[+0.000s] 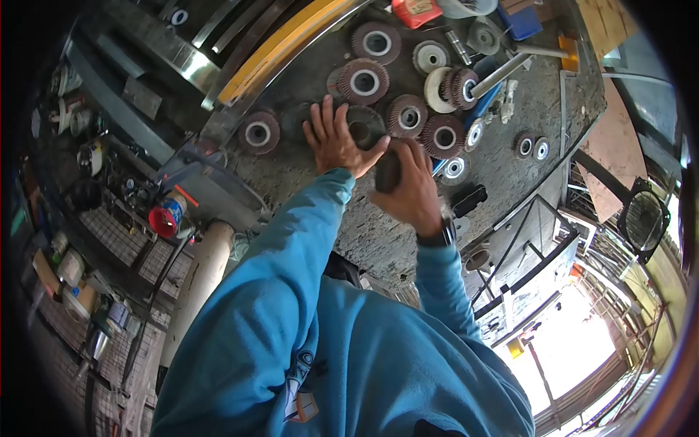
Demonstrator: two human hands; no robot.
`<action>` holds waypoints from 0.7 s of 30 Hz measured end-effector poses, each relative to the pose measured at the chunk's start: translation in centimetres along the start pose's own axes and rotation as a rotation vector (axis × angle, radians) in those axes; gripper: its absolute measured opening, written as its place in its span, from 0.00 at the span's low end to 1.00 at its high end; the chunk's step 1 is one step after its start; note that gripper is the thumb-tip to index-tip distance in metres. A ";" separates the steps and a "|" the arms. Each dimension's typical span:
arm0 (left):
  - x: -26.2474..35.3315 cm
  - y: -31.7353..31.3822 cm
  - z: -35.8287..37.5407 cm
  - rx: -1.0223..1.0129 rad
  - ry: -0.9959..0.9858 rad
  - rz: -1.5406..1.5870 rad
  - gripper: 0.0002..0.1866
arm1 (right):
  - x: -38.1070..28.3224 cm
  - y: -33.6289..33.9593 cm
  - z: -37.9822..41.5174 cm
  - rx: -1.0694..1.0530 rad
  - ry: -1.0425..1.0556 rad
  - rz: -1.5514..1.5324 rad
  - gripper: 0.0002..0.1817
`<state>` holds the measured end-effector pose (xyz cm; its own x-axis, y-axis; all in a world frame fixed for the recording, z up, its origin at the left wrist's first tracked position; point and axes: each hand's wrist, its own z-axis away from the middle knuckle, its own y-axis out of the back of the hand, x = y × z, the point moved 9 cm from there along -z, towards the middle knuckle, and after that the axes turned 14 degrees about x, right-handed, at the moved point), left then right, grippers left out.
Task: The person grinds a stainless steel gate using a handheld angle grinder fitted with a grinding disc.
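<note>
My left hand [336,142] lies palm down with its fingers spread, over the bench [320,211]. Partly under its thumb and fingers is a dark disc [368,120] with a round centre. My right hand [415,189] curls around a dark, rounded, wheel-like piece [388,173], much of it hidden by the fingers. Just beyond the right fingers sit two brown flap wheels, one nearer the middle [397,127] and one to its right [435,149]. Another flap wheel [249,142] lies apart, left of my left hand.
More flap wheels [353,69] lie toward the back, near a white wheel [432,93] and a metal rod [502,75]. A yellow beam [284,44] runs along the left bench edge. A red-and-blue can [171,207] stands at left. Small rings [541,148] lie at right.
</note>
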<state>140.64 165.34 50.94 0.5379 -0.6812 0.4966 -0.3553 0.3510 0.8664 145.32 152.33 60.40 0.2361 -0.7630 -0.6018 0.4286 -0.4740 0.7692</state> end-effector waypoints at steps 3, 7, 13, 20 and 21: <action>-0.2 0.0 0.1 0.059 -0.037 0.053 0.57 | 1.8 0.6 6.2 -0.043 -0.120 0.017 0.47; -0.3 0.0 0.2 0.076 -0.048 0.096 0.55 | 3.0 -0.5 13.7 -0.107 -0.273 0.009 0.46; 1.0 0.6 0.9 0.065 -0.240 0.265 0.52 | -0.7 -1.2 22.1 -0.066 -0.410 0.023 0.44; 2.8 1.6 2.4 0.031 -0.509 0.704 0.47 | 2.4 -4.2 35.9 0.054 -0.760 0.038 0.44; 2.2 2.1 1.9 0.089 -0.474 0.661 0.47 | 3.3 -5.3 38.8 0.080 -0.782 0.032 0.44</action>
<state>139.61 163.33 53.76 -0.1777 -0.5576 0.8108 -0.5560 0.7367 0.3848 109.99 135.27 62.74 -0.4482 -0.8503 -0.2758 0.3612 -0.4545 0.8143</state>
